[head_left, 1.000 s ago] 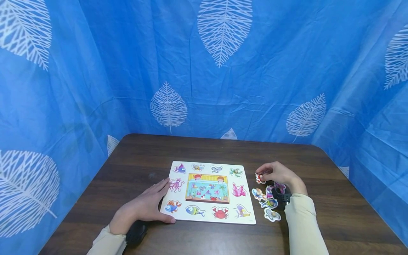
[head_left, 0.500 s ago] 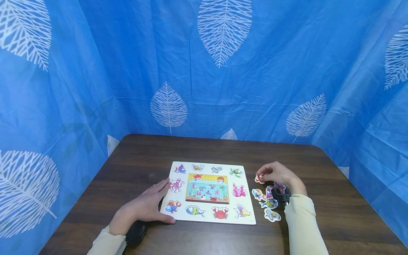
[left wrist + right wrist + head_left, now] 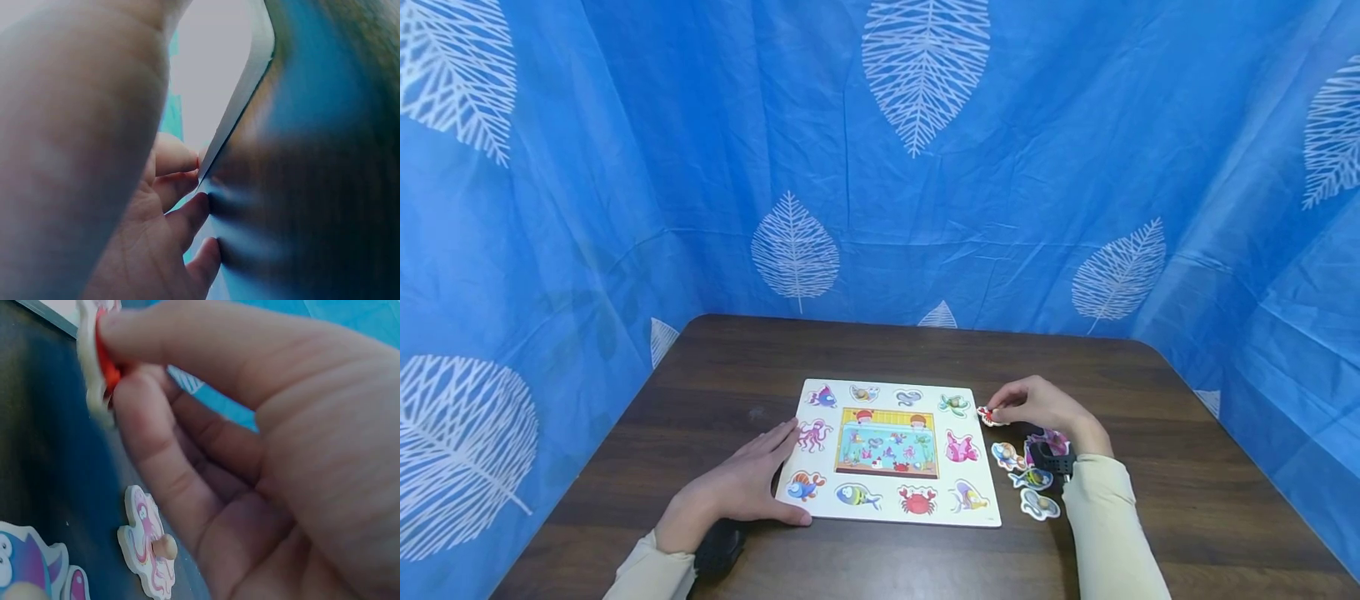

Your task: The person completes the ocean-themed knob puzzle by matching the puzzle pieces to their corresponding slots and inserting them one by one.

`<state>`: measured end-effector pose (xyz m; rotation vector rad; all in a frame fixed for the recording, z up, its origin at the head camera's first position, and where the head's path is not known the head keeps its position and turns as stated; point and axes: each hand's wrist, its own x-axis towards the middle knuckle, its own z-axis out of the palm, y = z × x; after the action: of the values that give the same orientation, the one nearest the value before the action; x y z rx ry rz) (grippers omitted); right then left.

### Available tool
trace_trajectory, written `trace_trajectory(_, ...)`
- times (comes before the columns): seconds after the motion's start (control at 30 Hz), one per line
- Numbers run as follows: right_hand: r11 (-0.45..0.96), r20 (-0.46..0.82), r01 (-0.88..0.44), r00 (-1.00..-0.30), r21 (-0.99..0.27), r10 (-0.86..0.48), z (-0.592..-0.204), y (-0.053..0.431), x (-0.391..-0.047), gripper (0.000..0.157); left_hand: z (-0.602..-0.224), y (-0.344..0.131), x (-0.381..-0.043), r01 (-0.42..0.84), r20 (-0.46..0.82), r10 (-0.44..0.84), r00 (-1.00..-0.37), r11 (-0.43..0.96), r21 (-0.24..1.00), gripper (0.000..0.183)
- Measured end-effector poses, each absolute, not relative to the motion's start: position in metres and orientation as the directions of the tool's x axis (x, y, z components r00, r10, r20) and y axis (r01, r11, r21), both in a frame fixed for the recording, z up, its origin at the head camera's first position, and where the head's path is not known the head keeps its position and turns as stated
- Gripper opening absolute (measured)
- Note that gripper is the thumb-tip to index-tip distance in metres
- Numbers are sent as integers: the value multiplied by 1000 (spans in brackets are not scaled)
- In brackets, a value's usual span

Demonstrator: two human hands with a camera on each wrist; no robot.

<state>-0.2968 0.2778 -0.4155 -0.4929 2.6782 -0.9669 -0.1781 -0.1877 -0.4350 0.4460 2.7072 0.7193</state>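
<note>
In the head view my right hand (image 3: 1048, 412) pinches a red puzzle piece with a white border (image 3: 987, 416), just off the right edge of a pale puzzle board (image 3: 890, 510). The right wrist view has thumb and finger pinching this red piece (image 3: 107, 365), tilted on its edge. My left hand (image 3: 737, 483) rests along the board's left side, fingers at the edge and thumb by the front left corner. Up close in the left wrist view, the fingertips (image 3: 200, 201) lie right at the board's edge (image 3: 240, 94). Sea creature pictures ring the board.
Several loose puzzle pieces lie right of the board, among them a striped fish (image 3: 1032, 478) and a grey-white one (image 3: 1040, 503). An octopus-like pink piece with a wooden knob (image 3: 150, 540) lies below my right hand. A blue curtain (image 3: 880, 275) hangs behind the table (image 3: 737, 350).
My right hand has moved left with the red piece, from beside the loose pieces to the board's right edge. The left hand stays in place.
</note>
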Motion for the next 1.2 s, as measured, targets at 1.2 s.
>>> trace_trajectory(1.2, 499, -53, -444, -705, -745, -707, -424, 205, -268, 7, -435, -188, -179, 209, -221, 365, -904, 831, 516, 130)
